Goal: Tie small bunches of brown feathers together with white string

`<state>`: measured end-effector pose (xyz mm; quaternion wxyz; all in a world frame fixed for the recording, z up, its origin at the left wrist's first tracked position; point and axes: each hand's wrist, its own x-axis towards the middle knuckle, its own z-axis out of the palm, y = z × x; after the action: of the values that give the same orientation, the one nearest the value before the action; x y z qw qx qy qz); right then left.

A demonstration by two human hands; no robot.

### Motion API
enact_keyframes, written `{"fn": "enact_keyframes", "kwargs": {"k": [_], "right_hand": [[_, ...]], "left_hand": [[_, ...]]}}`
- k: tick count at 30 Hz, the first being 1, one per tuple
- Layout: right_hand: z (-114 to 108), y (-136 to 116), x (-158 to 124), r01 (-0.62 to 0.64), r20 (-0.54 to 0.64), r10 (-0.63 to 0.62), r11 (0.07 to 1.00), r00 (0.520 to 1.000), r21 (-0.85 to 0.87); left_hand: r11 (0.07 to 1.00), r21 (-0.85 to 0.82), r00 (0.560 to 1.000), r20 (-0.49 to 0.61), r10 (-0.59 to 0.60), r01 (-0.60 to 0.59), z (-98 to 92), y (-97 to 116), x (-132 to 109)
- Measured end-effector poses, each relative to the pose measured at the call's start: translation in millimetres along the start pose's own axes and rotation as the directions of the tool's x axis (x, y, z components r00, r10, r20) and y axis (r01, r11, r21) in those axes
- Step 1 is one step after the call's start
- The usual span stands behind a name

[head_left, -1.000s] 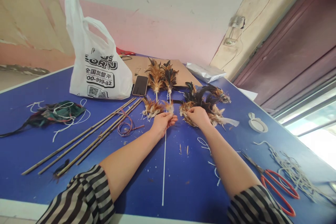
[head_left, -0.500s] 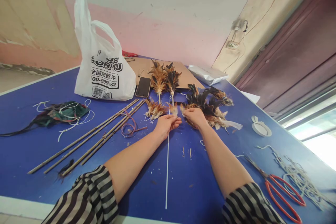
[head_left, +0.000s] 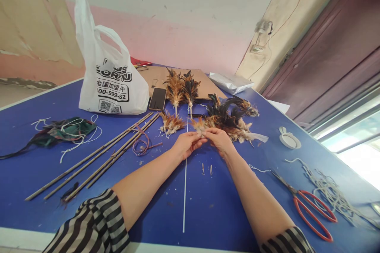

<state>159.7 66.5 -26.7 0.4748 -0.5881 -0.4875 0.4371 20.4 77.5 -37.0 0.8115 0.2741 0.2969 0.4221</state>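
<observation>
My left hand (head_left: 189, 145) and my right hand (head_left: 219, 139) meet over the middle of the blue table. Both are closed around the base of a small brown feather (head_left: 199, 125), fingertips nearly touching. Just right of them lies a pile of black and brown feathers (head_left: 227, 118). A smaller bunch of brown feathers (head_left: 171, 123) rests to the left. Beyond my hands, two feather bundles on sticks, one brown (head_left: 175, 90) and one darker (head_left: 190, 87), lie side by side. Their lower sticks show pale wrapping.
A white plastic bag (head_left: 114, 83) stands at the back left beside a phone (head_left: 157, 99). Thin sticks (head_left: 97, 158) and purple cord (head_left: 141, 146) lie left. Red-handled scissors (head_left: 311, 205), loose string (head_left: 329, 189) and a white tape roll (head_left: 290, 140) are on the right. Cardboard (head_left: 208, 83) lies behind.
My right hand has come left from the feather pile to meet my left hand, where both now pinch the feather. The whole view has shifted slightly.
</observation>
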Motion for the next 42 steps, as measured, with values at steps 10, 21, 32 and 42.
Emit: {"fn": "enact_keyframes", "kwargs": {"k": [10,21,32,42], "right_hand": [[-3.1,-13.5,-6.9,0.176,0.027,-0.174,0.961,0.984,-0.211],[-37.1,-35.6,16.4,0.203,0.040,-0.236,0.719,0.971,-0.664],[-21.8,-15.0,38.6,-0.104,-0.154,-0.095,0.398,0.983,-0.911],[-25.7,-11.2,16.4,-0.063,0.001,0.063,0.996,0.998,0.070]], "left_hand": [[0.984,0.155,0.996,0.026,0.089,-0.092,-1.5,-2.6,0.2],[0.968,0.213,0.981,-0.112,0.160,-0.133,-2.6,2.4,5.4],[0.985,0.117,0.981,-0.127,0.144,-0.130,-7.1,5.3,8.0],[1.000,-0.020,0.996,-0.091,0.006,-0.008,-0.5,2.2,3.3]]}}
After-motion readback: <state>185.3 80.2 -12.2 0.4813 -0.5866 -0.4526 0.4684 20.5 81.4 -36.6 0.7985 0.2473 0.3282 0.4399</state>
